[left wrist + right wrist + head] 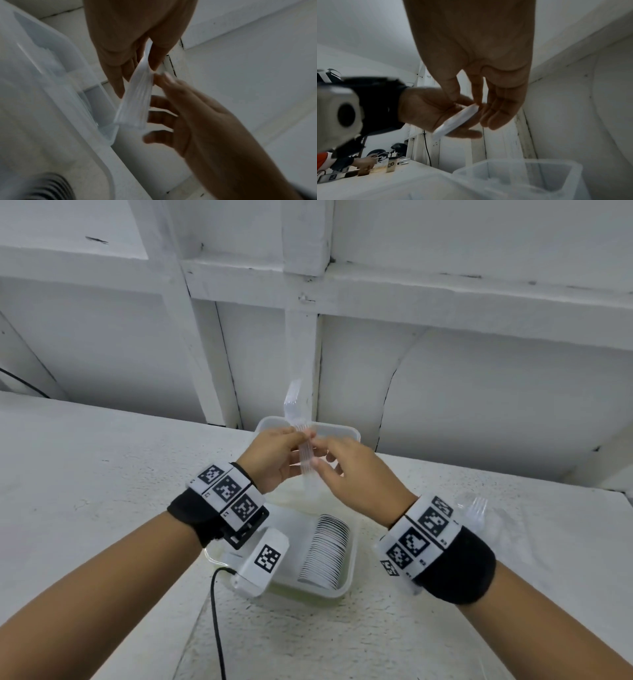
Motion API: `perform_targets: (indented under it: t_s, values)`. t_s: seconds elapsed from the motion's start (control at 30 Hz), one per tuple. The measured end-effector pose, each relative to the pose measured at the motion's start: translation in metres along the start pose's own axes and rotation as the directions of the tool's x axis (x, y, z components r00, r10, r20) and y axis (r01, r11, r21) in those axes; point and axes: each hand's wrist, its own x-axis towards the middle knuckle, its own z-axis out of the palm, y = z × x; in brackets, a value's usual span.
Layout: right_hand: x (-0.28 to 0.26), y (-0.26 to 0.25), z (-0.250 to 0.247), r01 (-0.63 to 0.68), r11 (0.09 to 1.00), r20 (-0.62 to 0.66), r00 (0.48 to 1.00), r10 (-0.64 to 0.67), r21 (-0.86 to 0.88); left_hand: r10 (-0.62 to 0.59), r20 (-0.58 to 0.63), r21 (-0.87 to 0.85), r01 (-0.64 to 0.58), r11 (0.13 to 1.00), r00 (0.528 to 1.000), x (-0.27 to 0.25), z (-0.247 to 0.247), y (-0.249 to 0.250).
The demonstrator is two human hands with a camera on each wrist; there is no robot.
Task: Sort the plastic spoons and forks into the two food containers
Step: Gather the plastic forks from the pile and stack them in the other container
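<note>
Near container [346, 583] on table [102, 474], row of stacked spoons [325, 553] inside. Loose forks [476, 510] on table at 3 o'clock, behind right wrist. Above, both hands meet: left hand [274, 463] pinching bundle of forks [306, 455], right hand [356, 474] pinching same bundle, other fingers loosely spread. Far container [354, 434] at 12 o'clock, just beyond hands.
</note>
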Motion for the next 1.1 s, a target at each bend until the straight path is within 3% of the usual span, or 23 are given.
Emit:
perform_targets:
  t_s: [0.07, 0.13, 0.2, 0.27, 0.37, 0.5, 0.67, 0.73, 0.8, 0.87, 0.93, 1.0, 1.1]
  values:
    - [0.001, 0.003, -0.014, 0.074, 0.994, -0.119, 0.989, -0.084, -0.08, -0.036, 0.069, 0.145, 0.026, 0.989, 0.997, 0.001, -0.004, 0.005]
    - [0.003, 0.006, -0.026, 0.19, 0.943, -0.238, 0.936, -0.258, -0.275, -0.066, 0.149, 0.338, 0.013, 0.941, 0.987, 0.0, -0.007, 0.01]
    - [0.008, 0.012, -0.032, 0.281, 0.837, -0.202, 0.888, -0.412, -0.469, -0.101, 0.249, 0.545, -0.054, 0.837, 0.963, -0.002, -0.009, 0.018]
    - [0.014, 0.016, -0.037, 0.368, 0.744, -0.061, 0.876, -0.479, -0.558, -0.165, 0.347, 0.683, -0.128, 0.719, 0.923, -0.002, -0.012, 0.025]
    - [0.022, 0.021, -0.039, 0.409, 0.668, 0.092, 0.885, -0.456, -0.622, -0.244, 0.398, 0.763, -0.172, 0.622, 0.884, 0.002, -0.015, 0.033]
    - [0.026, 0.021, -0.031, 0.441, 0.706, 0.309, 0.897, -0.317, -0.554, -0.272, 0.354, 0.761, -0.106, 0.64, 0.895, 0.012, -0.025, 0.037]
    - [0.036, 0.029, -0.016, 0.48, 0.782, 0.292, 0.874, -0.388, -0.398, -0.324, 0.357, 0.791, -0.099, 0.603, 0.876, 0.028, -0.038, 0.047]
    - [0.049, 0.036, -0.009, 0.494, 0.786, 0.261, 0.868, -0.422, -0.372, -0.3, 0.334, 0.815, -0.114, 0.568, 0.893, 0.035, -0.042, 0.052]
    - [0.06, 0.04, -0.005, 0.417, 0.838, 0.262, 0.903, -0.34, -0.351, -0.188, 0.27, 0.839, -0.135, 0.528, 0.944, 0.044, -0.049, 0.056]
    - [0.069, 0.051, 0.002, 0.331, 0.893, 0.256, 0.932, -0.258, -0.305, -0.003, 0.132, 0.83, -0.109, 0.546, 0.991, 0.057, -0.061, 0.057]
    - [0.076, 0.062, 0.01, 0.256, 0.926, 0.275, 0.945, -0.179, -0.279, 0.141, -0.043, 0.812, -0.048, 0.581, 0.989, 0.068, -0.076, 0.053]
    - [0.081, 0.072, 0.019, 0.196, 0.943, 0.329, 0.939, -0.101, -0.268, 0.139, -0.159, 0.829, 0.056, 0.556, 0.977, 0.077, -0.089, 0.045]
    - [0.083, 0.076, 0.032, 0.147, 0.958, 0.383, 0.923, -0.043, -0.247, -0.008, -0.264, 0.854, 0.237, 0.463, 0.965, 0.083, -0.098, 0.03]
